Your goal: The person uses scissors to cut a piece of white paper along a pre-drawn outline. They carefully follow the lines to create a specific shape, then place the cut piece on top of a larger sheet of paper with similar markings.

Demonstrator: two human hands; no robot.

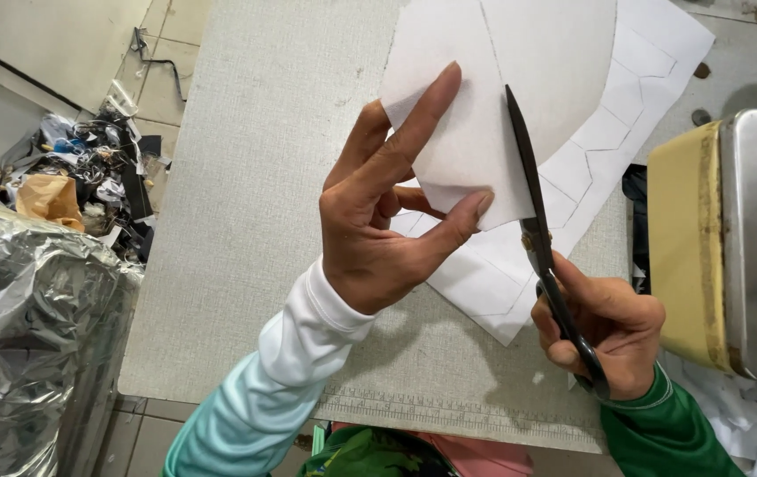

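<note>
My left hand [387, 221] pinches the lower edge of a white, curved sheet of stiff material [520, 79], thumb under it and forefinger stretched up across it. My right hand [604, 331] grips the black handles of a pair of large scissors [537, 238]. The long dark blade points up and away from me along the right side of the sheet, close to a drawn line. Beneath lies a second white sheet [626, 115] marked with outlined shapes.
A grey, fabric-covered table [255, 203] carries the work; a ruler strip runs along its near edge. To the right stands a metal box with a yellowish side [723, 247]. At left are crumpled silver foil [34, 327] and a pile of scraps on the floor [87, 177].
</note>
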